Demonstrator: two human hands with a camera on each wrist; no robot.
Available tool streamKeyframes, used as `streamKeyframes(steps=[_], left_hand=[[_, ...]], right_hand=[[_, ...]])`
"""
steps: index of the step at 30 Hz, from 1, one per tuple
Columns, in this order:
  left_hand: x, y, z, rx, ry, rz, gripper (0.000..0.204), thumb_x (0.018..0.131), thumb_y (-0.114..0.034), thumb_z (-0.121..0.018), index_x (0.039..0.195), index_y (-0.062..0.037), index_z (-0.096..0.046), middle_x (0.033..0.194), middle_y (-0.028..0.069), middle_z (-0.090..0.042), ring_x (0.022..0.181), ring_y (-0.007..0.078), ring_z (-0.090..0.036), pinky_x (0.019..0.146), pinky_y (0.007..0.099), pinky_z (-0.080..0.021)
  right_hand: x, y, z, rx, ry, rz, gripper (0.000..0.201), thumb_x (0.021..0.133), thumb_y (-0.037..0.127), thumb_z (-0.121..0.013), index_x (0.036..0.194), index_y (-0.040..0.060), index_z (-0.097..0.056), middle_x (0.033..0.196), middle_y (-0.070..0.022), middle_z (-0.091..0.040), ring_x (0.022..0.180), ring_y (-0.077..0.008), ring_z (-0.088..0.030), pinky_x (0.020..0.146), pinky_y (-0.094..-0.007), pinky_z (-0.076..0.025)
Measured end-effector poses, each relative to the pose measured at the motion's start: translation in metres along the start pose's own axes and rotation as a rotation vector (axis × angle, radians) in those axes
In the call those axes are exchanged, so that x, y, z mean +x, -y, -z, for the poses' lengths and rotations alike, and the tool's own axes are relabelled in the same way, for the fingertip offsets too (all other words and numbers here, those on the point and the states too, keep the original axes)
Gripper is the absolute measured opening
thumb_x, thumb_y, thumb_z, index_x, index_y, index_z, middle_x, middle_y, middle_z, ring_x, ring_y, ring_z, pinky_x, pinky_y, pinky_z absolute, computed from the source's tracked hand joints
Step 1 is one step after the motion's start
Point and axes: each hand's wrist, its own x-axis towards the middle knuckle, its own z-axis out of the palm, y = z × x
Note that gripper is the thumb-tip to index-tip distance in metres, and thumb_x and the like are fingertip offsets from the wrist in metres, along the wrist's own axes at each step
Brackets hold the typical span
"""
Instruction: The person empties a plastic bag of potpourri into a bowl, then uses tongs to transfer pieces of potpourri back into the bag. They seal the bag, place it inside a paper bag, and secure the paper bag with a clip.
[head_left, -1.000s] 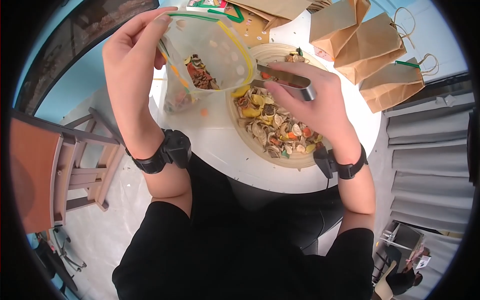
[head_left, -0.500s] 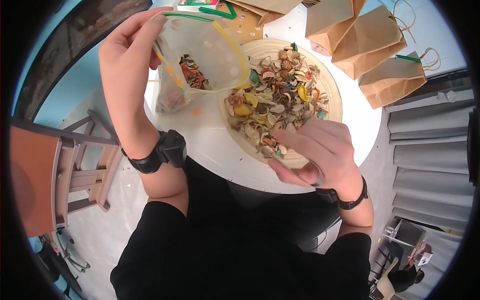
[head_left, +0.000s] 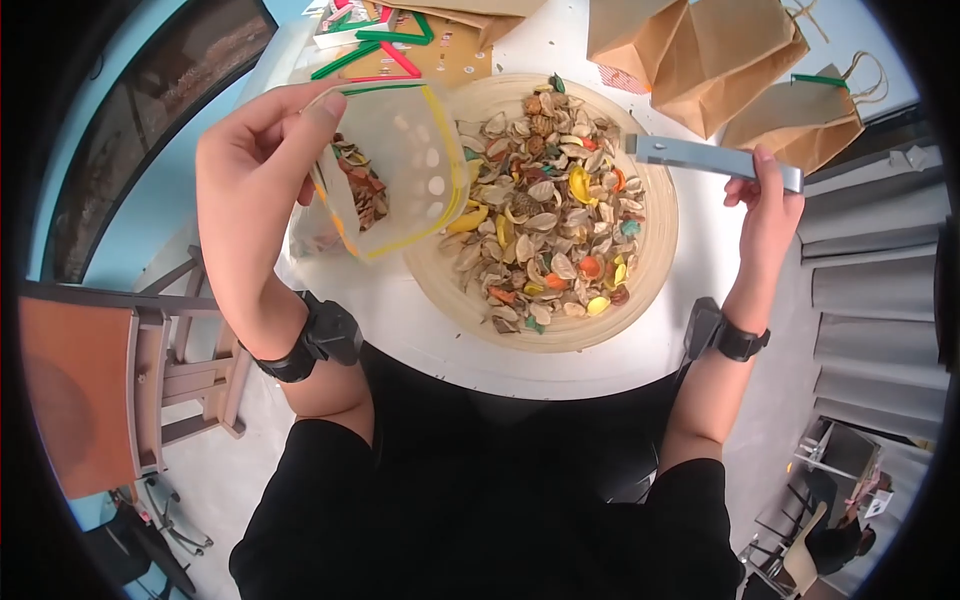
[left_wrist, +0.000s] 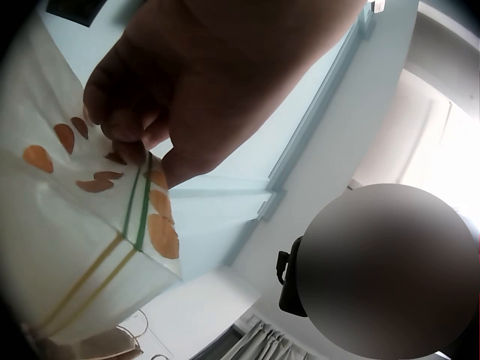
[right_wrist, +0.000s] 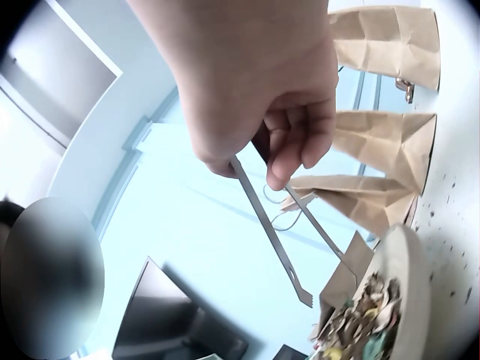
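Observation:
My left hand (head_left: 262, 170) pinches the rim of a clear zip bag (head_left: 405, 150) with a yellow and green seal; the bag's mouth gapes, and dried pieces (head_left: 362, 185) lie inside. In the left wrist view the same bag (left_wrist: 67, 217) hangs from the fingers. At the right, my right hand (head_left: 768, 210) grips metal tongs (head_left: 710, 157) near their bend, tips over the right rim of a round woven plate (head_left: 655, 270). Potpourri (head_left: 545, 215) covers much of the plate. The right wrist view shows the tongs' arms (right_wrist: 271, 232) apart with nothing between them.
Several brown paper bags (head_left: 740, 70) stand at the back right of the white table (head_left: 440, 350). Green and red clips (head_left: 400, 35) and a small white box (head_left: 345, 35) lie at the back left, near a brown sheet (head_left: 465, 60).
My right hand with the tongs has moved from over the plate, down toward the front, then out to the right. The bag in my left hand has lowered slightly and tilted.

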Motion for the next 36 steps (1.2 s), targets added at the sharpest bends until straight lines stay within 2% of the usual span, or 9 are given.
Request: streamKeyframes(steps=[5,9,13,16,19,22,28,36], left_hand=[[0.005,0.003,-0.021,0.035,-0.057,-0.049,0.024,0.087,-0.018,-0.07,0.102,0.001,-0.073,0.064,-0.0047,-0.059,0.054,0.0003,-0.044,0.046,0.0185,-0.031],[0.009,0.001,-0.037,0.046,-0.079,-0.046,0.025,0.088,-0.018,-0.071,0.102,0.0015,-0.073,0.065,-0.0044,-0.06,0.054,-0.0001,-0.045,0.046,0.0184,-0.03],[0.009,0.0,-0.046,0.071,-0.037,-0.03,0.026,0.088,-0.017,-0.071,0.105,0.0021,-0.072,0.064,-0.0047,-0.059,0.053,0.0001,-0.044,0.046,0.0183,-0.029],[0.009,0.0,-0.048,0.118,-0.04,-0.024,0.026,0.088,-0.018,-0.071,0.106,0.0019,-0.072,0.064,-0.0048,-0.059,0.054,-0.0001,-0.044,0.047,0.0182,-0.029],[0.009,0.002,-0.048,0.111,-0.028,-0.051,0.026,0.088,-0.018,-0.071,0.106,0.0017,-0.072,0.065,-0.0051,-0.059,0.054,-0.0003,-0.044,0.047,0.0183,-0.029],[0.007,0.003,-0.048,0.117,-0.019,-0.059,0.026,0.088,-0.017,-0.071,0.106,0.002,-0.072,0.066,-0.0045,-0.06,0.055,-0.0001,-0.045,0.047,0.0182,-0.03],[0.006,0.006,-0.044,0.101,0.024,-0.071,0.026,0.089,-0.016,-0.071,0.106,0.0033,-0.072,0.07,-0.0022,-0.062,0.058,0.0008,-0.048,0.051,0.0175,-0.032],[0.007,0.008,-0.05,0.003,0.022,-0.081,0.025,0.089,-0.012,-0.07,0.108,0.0045,-0.071,0.069,-0.0057,-0.057,0.063,0.0007,-0.045,0.058,0.0164,-0.033]], right_hand=[[0.014,-0.014,0.01,-0.064,0.189,-0.172,0.043,0.093,0.037,-0.061,0.09,-0.0046,-0.07,0.064,-0.0076,-0.062,0.052,-0.0126,-0.055,0.051,-0.0239,-0.044],[0.007,-0.024,0.004,0.032,0.337,-0.305,0.045,0.092,0.041,-0.063,0.092,-0.0033,-0.07,0.064,-0.0061,-0.063,0.052,-0.0115,-0.056,0.049,-0.0229,-0.045],[-0.003,-0.023,-0.006,0.086,0.463,-0.352,0.039,0.09,0.037,-0.067,0.094,-0.002,-0.069,0.067,-0.0056,-0.065,0.055,-0.0118,-0.061,0.048,-0.0214,-0.047],[-0.009,-0.019,-0.012,0.045,0.443,-0.337,0.033,0.088,0.031,-0.07,0.091,-0.0014,-0.068,0.066,-0.0058,-0.065,0.054,-0.0117,-0.061,0.049,-0.0218,-0.048],[-0.016,-0.014,-0.018,0.011,0.393,-0.345,0.026,0.092,0.024,-0.06,0.091,-0.0015,-0.067,0.063,-0.0051,-0.064,0.052,-0.0117,-0.06,0.048,-0.0218,-0.047],[-0.016,-0.015,-0.014,0.101,0.426,-0.353,0.026,0.087,0.025,-0.069,0.09,-0.0012,-0.067,0.064,-0.0065,-0.065,0.055,-0.0132,-0.064,0.052,-0.0218,-0.05],[-0.018,-0.016,-0.011,0.145,0.434,-0.374,0.024,0.087,0.022,-0.068,0.09,-0.0015,-0.068,0.065,-0.0083,-0.066,0.054,-0.0154,-0.066,0.052,-0.0228,-0.051],[-0.02,-0.011,-0.014,0.217,0.37,-0.356,0.026,0.089,0.023,-0.064,0.093,-0.0024,-0.067,0.066,-0.0109,-0.067,0.053,-0.0174,-0.066,0.05,-0.024,-0.051]])
